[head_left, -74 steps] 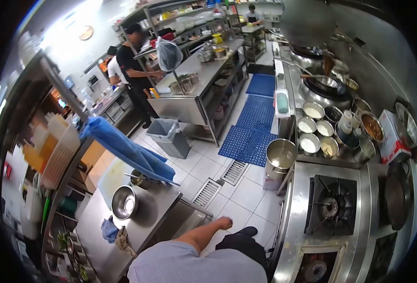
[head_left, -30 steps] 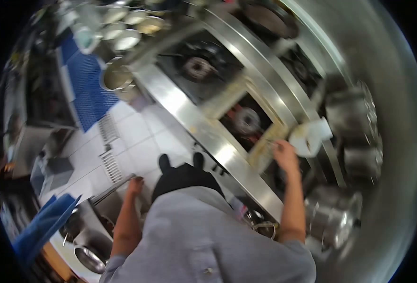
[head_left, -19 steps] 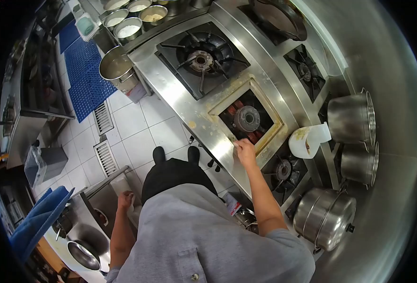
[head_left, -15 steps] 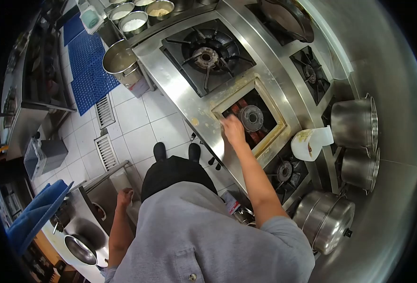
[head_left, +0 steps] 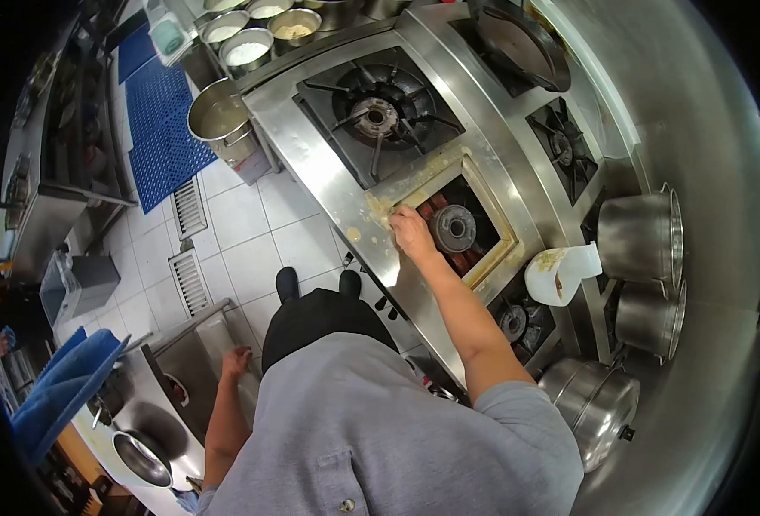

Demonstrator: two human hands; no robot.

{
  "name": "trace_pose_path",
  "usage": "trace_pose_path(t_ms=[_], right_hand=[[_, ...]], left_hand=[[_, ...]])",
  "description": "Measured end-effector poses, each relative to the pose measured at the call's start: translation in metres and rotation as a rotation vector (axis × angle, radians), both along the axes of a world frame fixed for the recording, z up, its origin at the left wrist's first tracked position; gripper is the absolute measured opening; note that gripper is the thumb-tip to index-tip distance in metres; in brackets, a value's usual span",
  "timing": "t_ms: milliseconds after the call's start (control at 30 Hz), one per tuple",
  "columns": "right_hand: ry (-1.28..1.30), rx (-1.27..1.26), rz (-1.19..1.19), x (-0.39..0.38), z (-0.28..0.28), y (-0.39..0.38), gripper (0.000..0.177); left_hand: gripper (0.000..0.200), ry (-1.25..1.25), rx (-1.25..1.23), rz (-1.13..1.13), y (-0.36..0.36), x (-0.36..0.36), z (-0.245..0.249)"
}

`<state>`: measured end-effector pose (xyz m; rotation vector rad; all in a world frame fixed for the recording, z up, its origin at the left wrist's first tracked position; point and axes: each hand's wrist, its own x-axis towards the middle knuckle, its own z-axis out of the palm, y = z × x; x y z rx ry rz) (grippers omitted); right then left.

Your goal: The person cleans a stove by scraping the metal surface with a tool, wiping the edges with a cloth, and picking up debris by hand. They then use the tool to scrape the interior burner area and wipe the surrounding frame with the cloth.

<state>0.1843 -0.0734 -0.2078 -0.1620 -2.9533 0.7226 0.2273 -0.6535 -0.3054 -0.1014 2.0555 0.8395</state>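
My right hand [head_left: 410, 234] presses on the near left rim of a square burner opening [head_left: 493, 273] in the steel stove. Its fingers are bent and close together, and whatever they may hold is hidden under them. Inside the opening sits a round grey burner head [head_left: 453, 228] with reddish parts around it. Yellowish grease stains [head_left: 380, 206] mark the steel beside my fingers. My left hand [head_left: 236, 361] hangs low by the steel counter at the left, fingers loosely bent, with nothing seen in it.
A burner with its grate [head_left: 376, 119] lies beyond the opening. At right stand a stained white plastic container [head_left: 552, 275] and several steel pots [head_left: 638, 236]. A tall pot [head_left: 218, 112] is on the floor side. Another person's hand [head_left: 2, 344] shows at far left.
My right hand has shifted slightly left and down along the rim, from over the opening's corner onto the edge. My left hand has moved a little. Another person has come into view at the far left.
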Motion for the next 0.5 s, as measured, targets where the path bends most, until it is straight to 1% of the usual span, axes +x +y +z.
trace_pose_path(t_ms=[33, 67, 100, 133, 167, 200, 267, 300, 333, 400, 433, 500], right_hand=[[-0.019, -0.064, -0.036, 0.004, 0.004, -0.002, 0.014], [-0.019, -0.076, -0.079, 0.006, 0.006, -0.005, 0.013], [-0.02, -0.083, -0.118, 0.006, 0.008, -0.007, 0.013], [-0.021, -0.092, -0.157, 0.003, 0.007, -0.009, 0.013], [-0.024, -0.035, -0.212, -0.002, 0.003, -0.012, 0.013], [-0.023, -0.102, -0.382, -0.004, -0.001, -0.015, 0.013], [-0.021, -0.248, -0.709, -0.015, 0.001, -0.025, 0.013], [0.08, -0.018, -0.584, -0.014, -0.034, -0.004, 0.012], [0.159, 0.008, -0.532, -0.018, -0.027, 0.01, 0.011], [0.133, 0.024, -0.526, -0.027, -0.003, 0.018, 0.01], [0.097, 0.012, -0.463, -0.024, -0.004, 0.019, 0.01], [0.029, 0.009, -0.316, -0.013, -0.004, 0.019, 0.015]], left_hand=[[0.032, -0.005, -0.035, -0.055, -0.001, -0.002, -0.003], [0.032, -0.01, -0.068, -0.111, -0.003, -0.001, -0.01], [0.03, 0.05, -0.03, -0.062, -0.016, 0.005, -0.039], [0.03, 0.005, 0.005, 0.0, -0.014, -0.002, -0.04], [0.03, -0.045, 0.036, 0.064, -0.013, -0.007, -0.038], [0.03, -0.1, 0.06, 0.134, -0.014, -0.008, -0.035], [0.03, 0.009, 0.055, 0.1, -0.013, -0.021, -0.034], [0.03, 0.06, 0.052, 0.09, -0.011, -0.025, -0.034], [0.031, 0.084, 0.047, 0.088, -0.004, -0.031, -0.024], [0.032, 0.135, 0.029, 0.069, 0.013, -0.045, 0.014], [0.035, 0.196, -0.006, 0.008, 0.018, -0.05, 0.021], [0.035, 0.182, 0.019, 0.101, 0.02, -0.052, 0.024]])
